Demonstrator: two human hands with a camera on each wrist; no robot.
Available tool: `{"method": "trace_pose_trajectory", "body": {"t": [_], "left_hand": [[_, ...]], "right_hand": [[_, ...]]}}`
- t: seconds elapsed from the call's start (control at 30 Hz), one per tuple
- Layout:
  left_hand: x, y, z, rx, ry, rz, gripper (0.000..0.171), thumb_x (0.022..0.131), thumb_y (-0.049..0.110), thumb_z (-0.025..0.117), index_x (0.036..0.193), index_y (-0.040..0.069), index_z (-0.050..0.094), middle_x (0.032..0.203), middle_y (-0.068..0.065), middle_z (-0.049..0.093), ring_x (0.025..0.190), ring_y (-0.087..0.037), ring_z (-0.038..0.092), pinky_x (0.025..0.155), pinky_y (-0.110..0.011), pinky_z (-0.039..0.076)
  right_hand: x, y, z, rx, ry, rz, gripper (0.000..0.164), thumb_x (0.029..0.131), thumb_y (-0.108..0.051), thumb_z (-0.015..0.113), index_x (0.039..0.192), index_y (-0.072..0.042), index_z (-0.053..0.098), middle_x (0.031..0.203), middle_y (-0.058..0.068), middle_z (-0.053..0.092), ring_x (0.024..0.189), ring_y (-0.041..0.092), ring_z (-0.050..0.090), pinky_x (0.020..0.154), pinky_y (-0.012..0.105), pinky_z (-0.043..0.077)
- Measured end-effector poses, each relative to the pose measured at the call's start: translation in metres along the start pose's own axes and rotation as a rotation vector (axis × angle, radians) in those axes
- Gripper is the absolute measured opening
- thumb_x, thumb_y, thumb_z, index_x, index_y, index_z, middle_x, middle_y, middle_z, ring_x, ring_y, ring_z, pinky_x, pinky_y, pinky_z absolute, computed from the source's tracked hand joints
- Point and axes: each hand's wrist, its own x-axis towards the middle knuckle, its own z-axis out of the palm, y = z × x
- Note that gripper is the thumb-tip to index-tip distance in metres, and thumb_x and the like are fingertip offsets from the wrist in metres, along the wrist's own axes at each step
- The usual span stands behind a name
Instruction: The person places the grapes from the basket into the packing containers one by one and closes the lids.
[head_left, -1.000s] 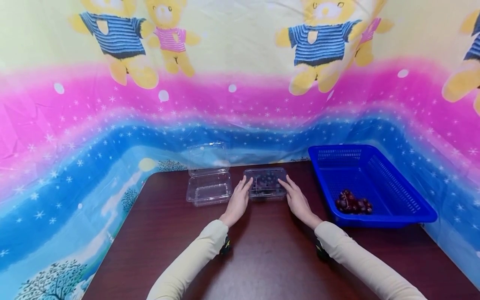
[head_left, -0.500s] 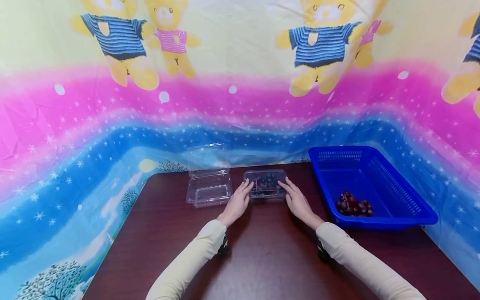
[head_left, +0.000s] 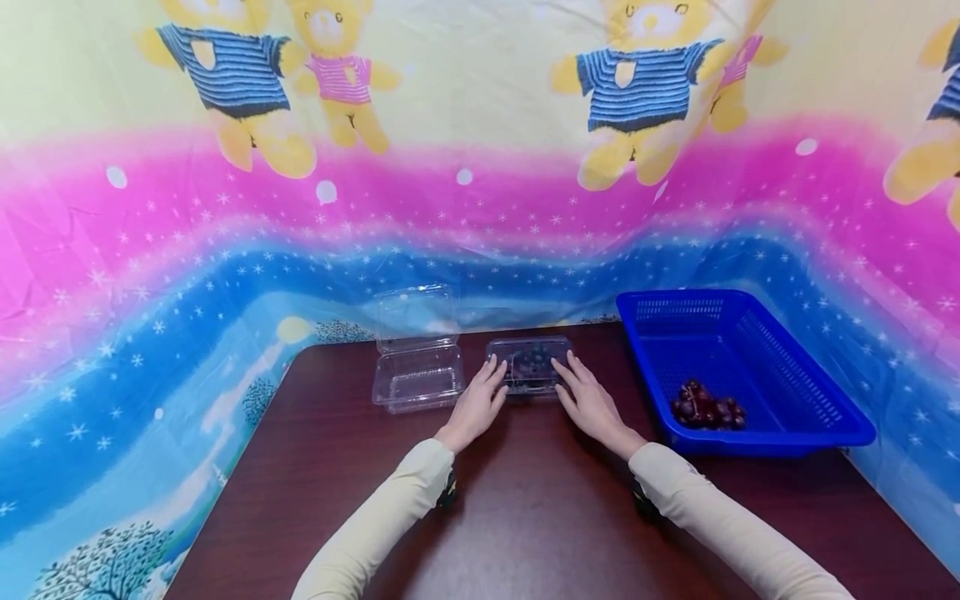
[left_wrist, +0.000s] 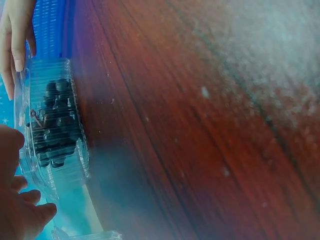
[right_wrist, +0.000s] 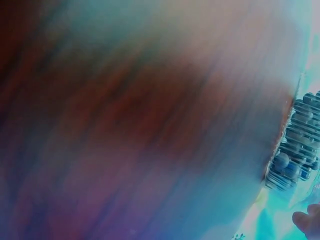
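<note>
Two grips, left hand (head_left: 476,407) and right hand (head_left: 595,405), lie relaxed against the clear box (head_left: 529,375) (neither clasps it), so uneven pressure could bruise its dark grapes (left_wrist: 56,122).

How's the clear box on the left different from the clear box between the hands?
The left box stands open, its raised lid tipped back; the fruit box has its top down. The left box shows no fruit, while the fruit box holds dark grapes. Both are clear plastic and rest on the table.
</note>
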Motion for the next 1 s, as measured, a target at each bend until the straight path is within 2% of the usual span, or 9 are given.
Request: {"method": "trace_pose_trajectory", "body": {"t": [0.13,0.23,0.37,0.73,1.0], "left_hand": [[0.0005,-0.0003,0.0005,0.015,0.004,0.029,0.047,0.097,0.023,0.049,0.142,0.011,0.039,0.149,-0.015,0.03,0.138,-0.029,0.027,0.104,-0.044,0.037],[0.0009,-0.0003,0.0009,0.023,0.002,0.035,0.047,0.097,0.022,0.05,0.142,0.013,0.04,0.149,-0.015,0.031,0.137,-0.029,0.029,0.104,-0.044,0.037],[0.0017,0.0004,0.0004,0.027,-0.008,0.02,0.047,0.096,0.021,0.051,0.142,0.014,0.04,0.149,-0.013,0.031,0.136,-0.029,0.031,0.101,-0.044,0.04],[0.0061,-0.001,0.0023,0.031,-0.02,-0.001,0.048,0.096,0.02,0.05,0.142,0.015,0.038,0.15,-0.013,0.029,0.136,-0.029,0.031,0.098,-0.044,0.043],[0.0075,0.0003,-0.0018,0.033,-0.026,-0.001,0.047,0.096,0.019,0.051,0.142,0.013,0.039,0.149,-0.014,0.03,0.134,-0.03,0.033,0.095,-0.044,0.045]], "right_hand": [[-0.0001,-0.0011,0.0002,-0.024,-0.037,0.008,0.051,0.095,-0.026,0.052,0.144,-0.02,0.037,0.152,0.015,0.023,0.14,0.031,0.022,0.099,0.05,0.04],[-0.0001,-0.0022,0.0002,-0.036,-0.049,0.017,0.049,0.096,-0.026,0.051,0.143,-0.02,0.037,0.152,0.014,0.023,0.14,0.031,0.022,0.095,0.049,0.044],[0.0001,-0.0047,0.0006,-0.057,-0.06,0.022,0.049,0.096,-0.024,0.05,0.143,-0.019,0.037,0.152,0.016,0.023,0.138,0.033,0.024,0.087,0.048,0.049],[0.0044,-0.0045,0.0022,-0.135,-0.069,-0.006,0.052,0.096,-0.021,0.051,0.144,-0.015,0.034,0.151,0.019,0.024,0.136,0.036,0.028,0.08,0.047,0.052],[0.0084,-0.0038,0.0031,-0.142,-0.07,-0.001,0.052,0.095,-0.021,0.052,0.144,-0.015,0.035,0.15,0.019,0.026,0.136,0.036,0.029,0.062,0.041,0.053]]}}
